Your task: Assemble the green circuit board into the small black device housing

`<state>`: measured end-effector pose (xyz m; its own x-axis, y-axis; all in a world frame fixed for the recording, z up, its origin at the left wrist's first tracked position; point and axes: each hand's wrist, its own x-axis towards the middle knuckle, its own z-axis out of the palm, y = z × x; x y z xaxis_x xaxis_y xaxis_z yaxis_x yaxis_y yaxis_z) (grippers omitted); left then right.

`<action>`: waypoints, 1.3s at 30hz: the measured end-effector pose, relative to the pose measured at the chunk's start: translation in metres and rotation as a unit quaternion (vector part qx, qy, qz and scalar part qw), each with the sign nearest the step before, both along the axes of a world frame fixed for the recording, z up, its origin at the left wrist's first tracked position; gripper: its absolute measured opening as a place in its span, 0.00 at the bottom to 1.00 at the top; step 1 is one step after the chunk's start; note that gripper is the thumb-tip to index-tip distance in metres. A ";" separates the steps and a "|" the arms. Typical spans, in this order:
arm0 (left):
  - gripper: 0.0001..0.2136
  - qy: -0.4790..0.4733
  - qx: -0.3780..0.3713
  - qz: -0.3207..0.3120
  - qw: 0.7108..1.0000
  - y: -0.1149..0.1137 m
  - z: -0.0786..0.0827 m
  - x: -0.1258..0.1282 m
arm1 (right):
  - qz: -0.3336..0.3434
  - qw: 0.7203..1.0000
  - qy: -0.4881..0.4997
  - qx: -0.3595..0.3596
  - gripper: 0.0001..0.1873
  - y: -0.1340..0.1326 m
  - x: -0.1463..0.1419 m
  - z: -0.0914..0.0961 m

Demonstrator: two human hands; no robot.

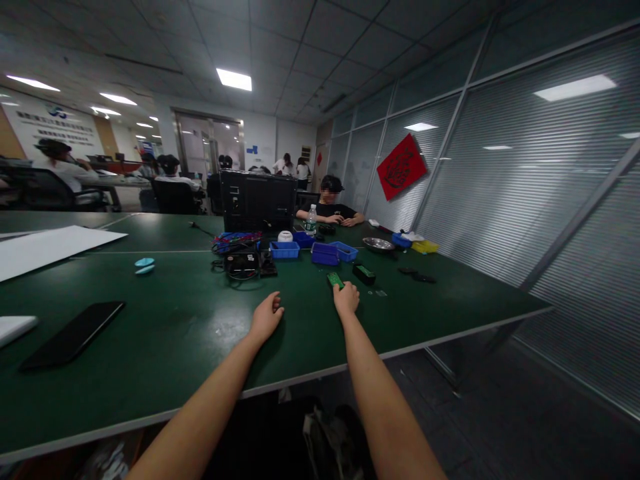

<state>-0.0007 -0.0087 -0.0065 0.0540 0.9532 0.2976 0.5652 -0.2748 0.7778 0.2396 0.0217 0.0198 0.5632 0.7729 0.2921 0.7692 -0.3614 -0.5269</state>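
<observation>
A green circuit board (pixel 335 279) is in the grip of my right hand (pixel 347 299), close to the table top. Its far end shows past my fingers, and the near end is hidden under them. Just to the right lies a black case (pixel 364 274) with a green board showing in it. Small clear pieces (pixel 381 293) are on the table beside that hand. My left hand (pixel 267 317) rests on the green table (pixel 200 347), fingers loosely bent and thumb apart, with nothing seen in it.
Blue bins (pixel 285 250), a tangle of cables and a black device (pixel 241 263) stand ahead, before a monitor (pixel 259 200). A metal dish (pixel 379 245) is farther right. Left are a black slab (pixel 75 333) and a light-blue item (pixel 145 265). A person (pixel 330 207) sits across.
</observation>
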 end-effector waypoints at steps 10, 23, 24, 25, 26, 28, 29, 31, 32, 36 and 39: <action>0.21 0.012 -0.005 -0.001 1.000 -0.002 0.002 0.000 | 0.144 0.988 -0.046 -0.001 0.24 -0.005 -0.017 -0.005; 0.19 0.020 -0.009 -0.001 1.000 -0.007 0.009 0.000 | 0.096 0.995 -0.013 0.034 0.27 -0.003 -0.013 -0.008; 0.19 0.019 -0.010 -0.001 1.000 -0.008 0.010 0.001 | 0.089 0.995 -0.023 0.039 0.28 -0.004 -0.012 -0.007; 0.19 0.018 -0.010 -0.001 1.000 -0.008 0.009 0.001 | 0.087 0.995 -0.036 0.042 0.28 -0.004 -0.011 -0.006; 0.19 0.016 -0.010 -0.001 1.000 -0.007 0.009 0.001 | 0.093 0.993 -0.053 0.043 0.28 -0.005 -0.010 -0.006; 0.19 0.013 -0.009 -0.002 1.000 -0.007 0.008 0.001 | 0.125 0.987 -0.088 0.043 0.28 -0.007 -0.012 -0.004; 0.19 0.014 -0.008 -0.003 1.000 -0.006 0.007 0.000 | 0.149 0.982 -0.107 0.044 0.28 -0.008 -0.015 -0.004; 0.19 0.017 -0.007 -0.004 1.000 -0.005 0.006 0.000 | 0.195 0.969 -0.143 0.049 0.27 -0.010 -0.022 -0.003; 0.19 0.018 -0.006 -0.004 1.000 -0.005 0.005 0.000 | 0.212 0.963 -0.161 0.051 0.26 -0.011 -0.026 -0.003; 0.19 0.016 -0.005 -0.004 1.000 -0.004 0.004 -0.001 | 0.246 0.948 -0.200 0.036 0.21 -0.014 -0.040 -0.003; 0.19 0.016 -0.001 -0.005 1.000 -0.004 0.004 -0.001 | 0.250 0.952 -0.175 0.029 0.23 -0.016 -0.041 0.000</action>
<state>-0.0017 -0.0122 -0.0026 0.0726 0.9534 0.2929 0.5875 -0.2782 0.7599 0.1984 0.0058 0.0195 -0.0097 0.8954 0.4453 0.9696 0.1174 -0.2149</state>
